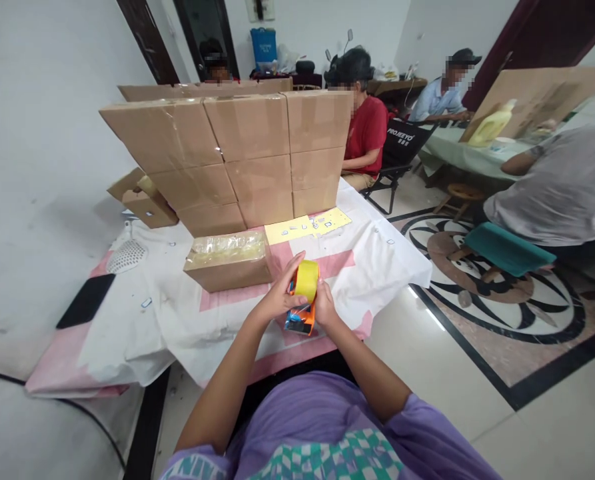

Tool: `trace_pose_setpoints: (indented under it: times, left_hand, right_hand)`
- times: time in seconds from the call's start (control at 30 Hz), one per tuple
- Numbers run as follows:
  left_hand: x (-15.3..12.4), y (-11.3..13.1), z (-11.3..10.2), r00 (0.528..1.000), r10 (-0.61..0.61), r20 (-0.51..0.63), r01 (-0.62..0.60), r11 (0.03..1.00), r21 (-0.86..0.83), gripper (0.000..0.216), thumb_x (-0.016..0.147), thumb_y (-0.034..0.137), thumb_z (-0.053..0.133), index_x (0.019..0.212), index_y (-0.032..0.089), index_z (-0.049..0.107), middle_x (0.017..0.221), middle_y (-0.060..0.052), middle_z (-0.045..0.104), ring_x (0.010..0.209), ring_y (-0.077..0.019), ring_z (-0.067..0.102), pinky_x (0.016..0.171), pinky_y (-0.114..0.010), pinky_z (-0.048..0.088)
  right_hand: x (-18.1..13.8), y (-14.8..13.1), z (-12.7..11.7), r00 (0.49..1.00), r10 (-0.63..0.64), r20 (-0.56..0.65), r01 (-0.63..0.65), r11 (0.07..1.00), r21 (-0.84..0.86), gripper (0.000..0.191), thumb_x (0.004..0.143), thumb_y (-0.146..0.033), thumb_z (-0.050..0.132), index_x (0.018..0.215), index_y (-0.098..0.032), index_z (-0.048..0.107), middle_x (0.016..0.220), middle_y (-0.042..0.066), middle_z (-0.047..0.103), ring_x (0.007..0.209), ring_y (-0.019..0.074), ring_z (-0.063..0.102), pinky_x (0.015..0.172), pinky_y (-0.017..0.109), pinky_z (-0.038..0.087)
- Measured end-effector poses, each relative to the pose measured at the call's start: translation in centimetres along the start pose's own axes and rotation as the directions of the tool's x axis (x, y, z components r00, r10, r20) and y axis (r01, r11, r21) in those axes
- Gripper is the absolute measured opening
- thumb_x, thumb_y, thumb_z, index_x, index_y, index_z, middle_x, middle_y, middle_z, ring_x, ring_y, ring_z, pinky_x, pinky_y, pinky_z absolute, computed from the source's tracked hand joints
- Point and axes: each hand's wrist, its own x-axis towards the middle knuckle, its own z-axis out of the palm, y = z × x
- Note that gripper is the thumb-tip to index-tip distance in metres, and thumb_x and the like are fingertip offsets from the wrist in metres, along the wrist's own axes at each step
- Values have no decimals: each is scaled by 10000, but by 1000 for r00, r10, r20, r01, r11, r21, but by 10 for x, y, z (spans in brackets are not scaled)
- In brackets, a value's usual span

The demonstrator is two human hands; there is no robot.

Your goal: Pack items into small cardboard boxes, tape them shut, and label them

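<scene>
Between my two hands, over the front of the table, is a tape dispenser point(308, 319) with an orange and blue frame and a roll of yellow tape point(306, 280). My left hand point(280, 293) grips it from the left, thumb lying across the lower side of the roll. From the right, my right hand point(327, 305) closes on the orange side; some of its fingers are hidden behind the dispenser. Just left of my hands, a cardboard box point(230, 267) with shiny tape over its top rests on the tablecloth.
Stacked cardboard boxes point(260, 160) form a wall across the table point(392, 250). Yellow sheets point(290, 231) lie at its foot. A black flat object point(86, 301), a white perforated scoop point(127, 255) and an opened box point(150, 203) are at left. Several people sit beyond and to the right.
</scene>
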Motion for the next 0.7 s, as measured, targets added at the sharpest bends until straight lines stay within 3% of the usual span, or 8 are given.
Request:
trace_pose_setpoints:
  times: [0.2,0.33,0.4,0.47,0.53,0.6,0.7]
  left_hand:
    - [-19,13,22,997,-62,-48,60,997,-46,1083,767,728,705,1633,279,235,1689,-136,280,1537,-352,315,1247,-459,306]
    - [-32,15,25,990,-58,-127,58,998,-6,1049,783,778,640,1624,289,248,1700,-129,255,1573,-322,236,1267,-439,261]
    - [-40,15,27,975,-80,-205,84,996,12,971,807,803,578,1587,277,337,1695,-139,264,1579,-313,222,1267,-460,257]
    - [-47,15,31,949,-166,-269,178,984,21,772,851,765,556,1431,255,554,1657,-143,347,1550,-322,298,1258,-494,268]
    - [-52,16,38,929,-232,-288,254,966,41,552,841,693,633,1133,235,734,1544,-141,508,1480,-344,415,1249,-516,275]
    - [-52,18,44,927,-239,-287,266,962,56,417,809,634,696,876,229,766,1328,-133,666,1369,-354,530,1218,-518,325]
    - [-48,21,50,915,-219,-338,248,968,45,413,862,619,614,799,232,746,1126,-118,712,1275,-339,586,1136,-508,422]
  right_hand:
    - [-21,-25,-4,977,-89,194,71,993,97,560,909,-738,517,972,-205,674,875,52,715,779,210,671,740,346,578]
    - [-20,-36,-4,974,-132,185,123,991,61,554,930,-718,484,901,-196,665,790,43,684,685,191,620,640,319,533]
    - [-15,-37,-4,980,-154,123,151,988,29,590,929,-751,442,826,-201,631,731,39,644,631,184,580,587,313,501]
    - [-7,-37,-5,982,-184,38,184,983,1,626,933,-780,384,769,-212,589,690,37,607,612,185,554,561,315,481]
    - [1,-37,-7,975,-221,-8,221,975,-17,644,944,-787,335,732,-222,561,654,33,581,599,187,541,550,318,470]
    - [9,-36,-10,967,-254,-7,254,967,-29,638,951,-776,341,690,-230,543,605,22,554,559,181,518,529,319,453]
    - [17,-32,-15,954,-298,-31,297,954,-47,625,925,-777,423,626,-236,517,562,10,522,524,169,475,513,316,421]
